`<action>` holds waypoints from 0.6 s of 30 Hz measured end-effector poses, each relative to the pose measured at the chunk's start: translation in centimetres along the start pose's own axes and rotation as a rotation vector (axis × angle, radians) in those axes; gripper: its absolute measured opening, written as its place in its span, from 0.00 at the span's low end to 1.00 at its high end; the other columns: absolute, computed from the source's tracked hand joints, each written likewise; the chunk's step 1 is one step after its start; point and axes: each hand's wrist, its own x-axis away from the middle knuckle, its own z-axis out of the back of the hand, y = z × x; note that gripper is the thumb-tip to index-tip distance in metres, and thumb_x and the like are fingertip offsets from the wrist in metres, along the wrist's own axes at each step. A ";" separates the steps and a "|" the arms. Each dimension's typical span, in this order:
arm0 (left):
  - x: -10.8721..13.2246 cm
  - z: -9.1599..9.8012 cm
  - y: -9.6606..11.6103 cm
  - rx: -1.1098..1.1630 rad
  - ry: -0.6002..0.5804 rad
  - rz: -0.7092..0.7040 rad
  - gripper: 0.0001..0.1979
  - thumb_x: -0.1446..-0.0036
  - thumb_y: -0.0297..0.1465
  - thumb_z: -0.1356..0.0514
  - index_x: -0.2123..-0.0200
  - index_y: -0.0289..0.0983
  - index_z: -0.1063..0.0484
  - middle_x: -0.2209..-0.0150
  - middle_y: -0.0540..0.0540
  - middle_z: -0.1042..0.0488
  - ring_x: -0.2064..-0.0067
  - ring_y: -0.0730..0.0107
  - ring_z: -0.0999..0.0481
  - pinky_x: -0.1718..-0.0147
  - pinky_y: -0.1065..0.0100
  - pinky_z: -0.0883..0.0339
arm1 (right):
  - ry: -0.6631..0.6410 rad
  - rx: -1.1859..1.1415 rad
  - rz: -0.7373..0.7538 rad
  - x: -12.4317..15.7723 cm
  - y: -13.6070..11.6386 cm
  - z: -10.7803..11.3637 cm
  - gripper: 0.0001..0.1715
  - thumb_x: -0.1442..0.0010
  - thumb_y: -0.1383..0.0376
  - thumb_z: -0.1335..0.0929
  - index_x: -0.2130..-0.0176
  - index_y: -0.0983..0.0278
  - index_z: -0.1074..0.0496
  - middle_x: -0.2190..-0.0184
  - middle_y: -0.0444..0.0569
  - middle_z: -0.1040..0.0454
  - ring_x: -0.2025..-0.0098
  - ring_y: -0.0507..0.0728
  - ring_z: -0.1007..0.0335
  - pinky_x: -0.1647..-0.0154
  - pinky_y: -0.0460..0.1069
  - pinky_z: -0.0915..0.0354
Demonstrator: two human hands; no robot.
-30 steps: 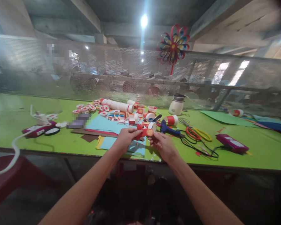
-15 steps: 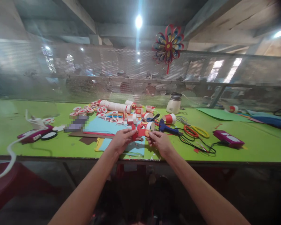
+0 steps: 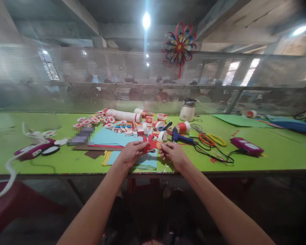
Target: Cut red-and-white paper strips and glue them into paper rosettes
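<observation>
Nearly everything has slid a little leftward in the frame over the last second, the hanging pinwheel at upper centre and the kettle-like jug included, while both hands stay near the lower middle. The near edge of the green tabletop crosses the frame just under the hands, and the perforated screen borders its far side. Green surface shows between the right hand and the black cable at right; beyond the hands, paper cups, a blue gun-shaped tool and light blue sheets crowd the centre.

Held up in the middle of the frame is a red paper strip, short and narrow, with pointed flaps standing at its left end and a round gold emblem at its right (the design is too small to make out).

It spans the gap between the two sets of fingers, in front of a cup lying on its side. Fingers and thumb of the left hand are pinched together on the left end; those of the right are closed on the emblem end.
</observation>
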 end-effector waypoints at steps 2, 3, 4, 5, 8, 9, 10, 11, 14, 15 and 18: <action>0.0 0.1 -0.1 0.005 -0.013 0.003 0.07 0.56 0.27 0.32 0.73 0.30 0.24 0.71 0.44 0.23 0.69 0.71 0.23 0.68 0.72 0.30 | -0.002 0.006 0.000 0.0 0.1 0.0 0.22 0.59 0.52 0.25 0.76 0.67 0.28 0.82 0.44 0.28 0.82 0.47 0.36 0.82 0.43 0.39; -0.1 0.0 -0.1 0.011 -0.017 0.005 0.07 0.56 0.27 0.32 0.73 0.30 0.24 0.71 0.44 0.24 0.69 0.71 0.24 0.67 0.72 0.29 | -0.004 0.009 0.001 0.0 0.1 0.0 0.22 0.59 0.52 0.25 0.76 0.67 0.28 0.81 0.44 0.28 0.82 0.47 0.36 0.82 0.43 0.39; -0.1 0.0 -0.1 0.019 -0.018 0.009 0.06 0.56 0.26 0.32 0.73 0.30 0.24 0.70 0.44 0.24 0.70 0.71 0.24 0.67 0.71 0.29 | -0.005 0.012 0.002 0.0 0.1 0.0 0.21 0.59 0.52 0.25 0.75 0.67 0.28 0.81 0.43 0.28 0.82 0.47 0.36 0.82 0.43 0.39; -0.1 0.0 -0.1 0.028 -0.015 0.013 0.06 0.56 0.26 0.32 0.74 0.29 0.24 0.70 0.45 0.24 0.70 0.71 0.24 0.67 0.70 0.28 | -0.007 0.016 0.003 0.0 0.1 0.0 0.21 0.59 0.52 0.25 0.75 0.67 0.28 0.81 0.43 0.28 0.82 0.47 0.36 0.82 0.43 0.39; 0.0 -0.2 0.0 0.054 0.021 0.018 0.04 0.55 0.23 0.33 0.74 0.28 0.24 0.71 0.45 0.24 0.70 0.71 0.24 0.67 0.70 0.28 | -0.010 0.025 0.005 0.0 0.2 0.0 0.21 0.58 0.52 0.25 0.75 0.67 0.28 0.82 0.43 0.28 0.82 0.47 0.36 0.83 0.43 0.40; 0.0 -0.3 0.1 0.061 0.035 0.018 0.03 0.55 0.23 0.34 0.74 0.28 0.24 0.71 0.44 0.24 0.70 0.71 0.24 0.67 0.70 0.28 | -0.010 0.027 0.006 0.0 0.3 0.0 0.21 0.58 0.52 0.25 0.75 0.67 0.28 0.82 0.43 0.29 0.82 0.47 0.36 0.83 0.43 0.40; 0.1 -0.3 0.1 0.067 0.048 0.018 0.03 0.55 0.22 0.34 0.74 0.28 0.24 0.72 0.44 0.24 0.70 0.70 0.24 0.67 0.70 0.28 | -0.009 0.028 0.006 0.0 0.3 0.1 0.21 0.58 0.52 0.25 0.75 0.67 0.28 0.82 0.43 0.29 0.82 0.47 0.37 0.83 0.43 0.40; 0.1 -0.3 0.1 0.074 0.056 0.020 0.02 0.54 0.22 0.34 0.74 0.28 0.24 0.72 0.43 0.23 0.70 0.70 0.23 0.67 0.70 0.28 | -0.008 0.028 0.007 0.0 0.4 0.1 0.21 0.58 0.52 0.25 0.75 0.67 0.28 0.82 0.43 0.29 0.82 0.47 0.37 0.82 0.43 0.40; 0.2 -0.2 0.1 0.097 0.043 0.026 0.01 0.53 0.21 0.36 0.73 0.27 0.24 0.72 0.42 0.23 0.68 0.67 0.22 0.65 0.69 0.27 | -0.003 0.016 0.008 0.0 0.5 0.2 0.21 0.57 0.52 0.25 0.75 0.67 0.29 0.82 0.43 0.29 0.81 0.47 0.36 0.82 0.43 0.39; 0.2 -0.2 0.1 0.103 0.033 0.028 0.01 0.53 0.21 0.36 0.73 0.26 0.24 0.72 0.42 0.23 0.67 0.66 0.22 0.64 0.69 0.28 | -0.002 0.010 0.008 0.1 0.5 0.2 0.21 0.57 0.52 0.25 0.75 0.67 0.29 0.81 0.43 0.29 0.81 0.47 0.36 0.82 0.43 0.39; 0.1 0.0 0.0 0.105 0.001 0.028 0.02 0.52 0.21 0.36 0.73 0.26 0.24 0.72 0.41 0.23 0.65 0.62 0.21 0.65 0.69 0.28 | -0.006 -0.010 0.004 0.1 0.4 0.3 0.21 0.58 0.52 0.25 0.75 0.66 0.29 0.81 0.44 0.28 0.81 0.47 0.36 0.81 0.44 0.40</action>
